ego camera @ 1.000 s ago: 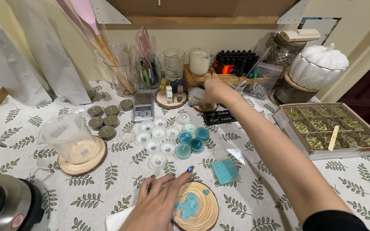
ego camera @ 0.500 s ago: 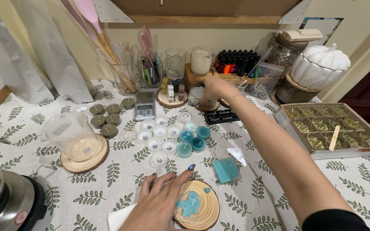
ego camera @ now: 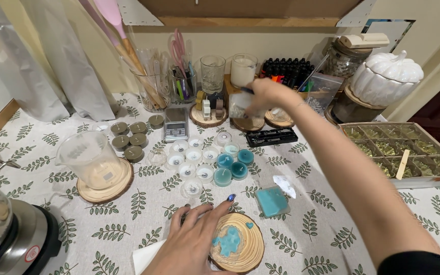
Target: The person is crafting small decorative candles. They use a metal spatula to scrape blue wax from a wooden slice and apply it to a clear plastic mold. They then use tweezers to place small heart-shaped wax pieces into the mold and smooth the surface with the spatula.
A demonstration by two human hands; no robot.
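Head view: table (ego camera: 332,239) under leaf-print cloth. Left hand (ego camera: 197,239) flat, fingers spread, on near edge of wood slice (ego camera: 245,254) bearing teal wax. Right hand (ego camera: 266,94) reaches far across, fingers closed around small clear cup (ego camera: 239,106) above back coasters. Teal candles (ego camera: 232,165) between.

Home candle-making table: tealight cups (ego camera: 195,156), wax melter (ego camera: 6,231).
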